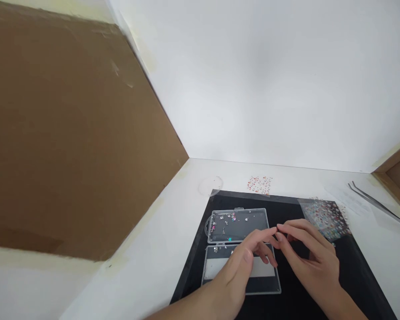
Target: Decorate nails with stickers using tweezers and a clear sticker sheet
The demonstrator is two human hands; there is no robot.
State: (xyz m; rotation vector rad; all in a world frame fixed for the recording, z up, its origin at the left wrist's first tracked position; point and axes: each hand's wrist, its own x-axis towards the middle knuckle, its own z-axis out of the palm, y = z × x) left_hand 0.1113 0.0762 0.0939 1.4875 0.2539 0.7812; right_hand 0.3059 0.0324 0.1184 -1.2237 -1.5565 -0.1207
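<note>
My left hand (245, 262) is over the lower half of an opened clear plastic case (239, 226), its index finger stretched out to the right and the other fingers apart. The thumb and index finger of my right hand (315, 255) are pinched together at the tip of that left index finger. Whatever is between them is too small to make out. Small gems and silver bits lie scattered in the case's upper half. A white strip (262, 268) lies in its lower half, partly behind my left hand.
A black mat (286, 206) lies under the case. Clear sticker sheets (326, 220) are at its right corner, and a small dotted sheet (259, 184) is at its far edge. Metal tweezers (378, 204) lie at the right. Brown panel (70, 133) stands left, white wall behind.
</note>
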